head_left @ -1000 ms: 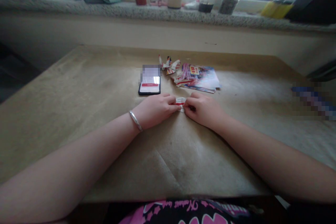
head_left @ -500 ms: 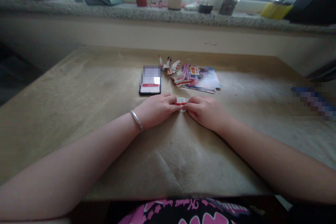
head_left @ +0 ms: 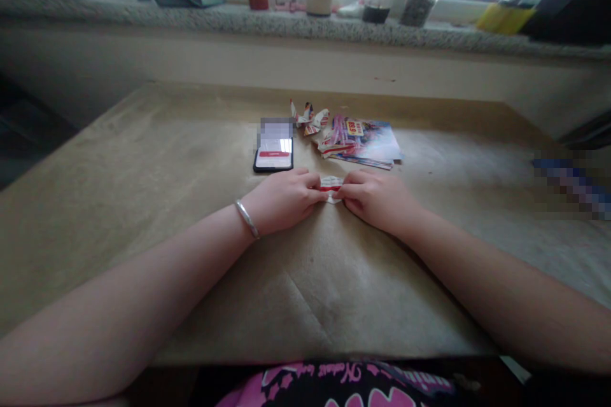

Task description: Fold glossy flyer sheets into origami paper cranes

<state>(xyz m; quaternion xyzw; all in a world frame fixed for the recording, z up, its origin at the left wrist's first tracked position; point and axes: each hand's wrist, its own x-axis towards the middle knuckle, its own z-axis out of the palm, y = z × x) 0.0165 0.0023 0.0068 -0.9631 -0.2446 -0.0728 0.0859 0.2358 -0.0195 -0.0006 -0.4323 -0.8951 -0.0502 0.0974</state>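
A small folded piece of red-and-white printed paper (head_left: pixel 331 187) lies on the brown paper-covered table (head_left: pixel 143 191), pinched from both sides. My left hand (head_left: pixel 281 198), with a silver bangle on its wrist, has its fingers closed on the paper's left end. My right hand (head_left: pixel 375 199) grips the right end with curled fingers. Most of the paper is hidden between the fingertips.
Beyond my hands lie a phone (head_left: pixel 273 151) with a lit screen, several small folded paper figures (head_left: pixel 309 117) and a stack of colourful leaflets (head_left: pixel 363 141). A stone windowsill (head_left: pixel 286 22) at the back holds bottles and jars. A blurred blue object (head_left: pixel 570 181) lies at right.
My hands have barely moved. The fingers have shifted a little on the folded paper, and the right hand has closed in slightly toward the left.
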